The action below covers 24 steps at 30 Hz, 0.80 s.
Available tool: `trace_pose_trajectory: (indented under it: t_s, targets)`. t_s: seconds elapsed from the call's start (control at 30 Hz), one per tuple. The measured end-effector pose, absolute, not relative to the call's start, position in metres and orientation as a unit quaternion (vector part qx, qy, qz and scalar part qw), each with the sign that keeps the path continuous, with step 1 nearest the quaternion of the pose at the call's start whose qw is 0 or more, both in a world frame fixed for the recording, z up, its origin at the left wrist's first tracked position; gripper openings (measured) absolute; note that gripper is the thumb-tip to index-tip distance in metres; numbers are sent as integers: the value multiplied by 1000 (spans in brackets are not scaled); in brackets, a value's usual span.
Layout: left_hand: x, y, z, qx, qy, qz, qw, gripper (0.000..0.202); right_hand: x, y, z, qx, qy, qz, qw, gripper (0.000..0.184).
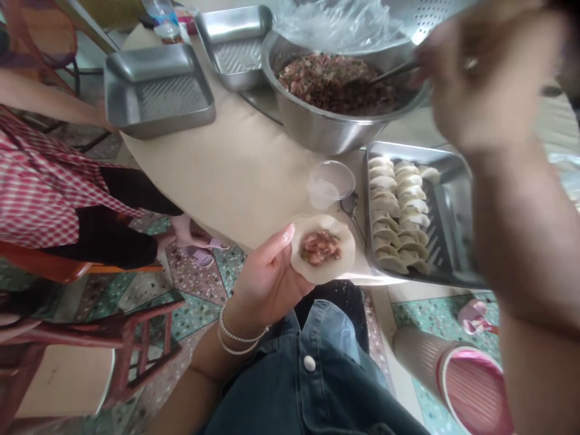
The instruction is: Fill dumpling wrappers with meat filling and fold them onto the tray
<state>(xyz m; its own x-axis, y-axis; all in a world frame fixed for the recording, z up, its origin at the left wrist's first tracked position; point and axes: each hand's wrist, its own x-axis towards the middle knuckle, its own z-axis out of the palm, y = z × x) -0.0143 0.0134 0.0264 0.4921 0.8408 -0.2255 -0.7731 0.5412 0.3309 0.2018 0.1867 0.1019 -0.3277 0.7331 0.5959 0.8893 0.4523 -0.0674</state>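
Observation:
My left hand (267,281) holds a round dumpling wrapper (345,257) from below and the side, thumb on its edge. A mound of meat filling (321,248) lies in the middle of the wrapper. Blurred by motion, my right hand (484,78) grips the dark handle of a spoon (396,72) whose end is sunk in minced filling. That filling (312,78) sits in a large steel bowl (335,130). Below the right forearm, a metal tray (446,211) carries rows of folded dumplings (385,205).
Beside the dumpling tray are a small clear bowl (333,181) and a metal spoon (350,205). Two steel trays (163,90) stand at the back left. Plastic film (339,24) covers part of the bowl. Another person in a checked garment (40,187) is at left. A bin (471,380) stands lower right.

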Motion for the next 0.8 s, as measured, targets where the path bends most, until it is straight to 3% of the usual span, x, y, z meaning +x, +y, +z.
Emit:
trace_pose_trajectory:
  t_s: [0.03, 0.13, 0.3, 0.43, 0.53, 0.6, 0.67, 0.8]
  targets:
    - [-14, 12, 26, 98, 181, 464, 862, 46, 193, 196, 104, -518, -807, -148, 242, 55]
    - [-15, 9, 25, 98, 197, 456, 862, 44, 171, 216, 105, -483, -859, -118, 121, 80]
    - [-18, 9, 22, 82, 240, 471, 845, 41, 166, 208, 102, -465, -869, -128, 114, 93]
    - [-23, 12, 19, 68, 280, 487, 824, 40, 176, 168, 91, -384, -881, -136, 238, 58]
    - [-26, 16, 18, 62, 291, 482, 824, 43, 181, 145, 71, -274, -939, -51, 202, 31]
    - [-27, 17, 19, 61, 286, 479, 828, 44, 182, 140, 55, -264, -957, -12, 118, 38]
    - [-28, 17, 20, 68, 279, 478, 830, 44, 180, 141, 41, -282, -958, -7, 57, 58]
    - [-26, 16, 23, 101, 272, 495, 819, 43, 176, 145, 31, -298, -954, -9, 44, 69]
